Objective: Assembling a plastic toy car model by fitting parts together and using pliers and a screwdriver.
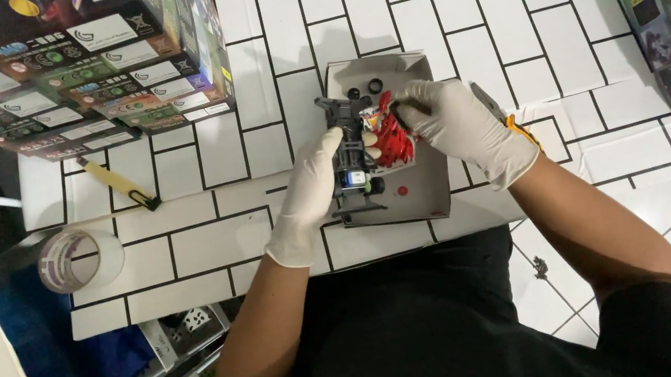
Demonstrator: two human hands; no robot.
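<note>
White tiles with dark grout cover the counter (211,242) under me. Over a grey tray (429,192) I hold a small black toy-car chassis (352,159): my left hand (308,201) grips its side, my right hand (454,122) pinches a red part (391,140) against it. Two black rings (365,88) lie in the tray. Further left lie a yellow-handled tool (118,184), a tape roll (80,258) and stacked boxes (69,69).
</note>
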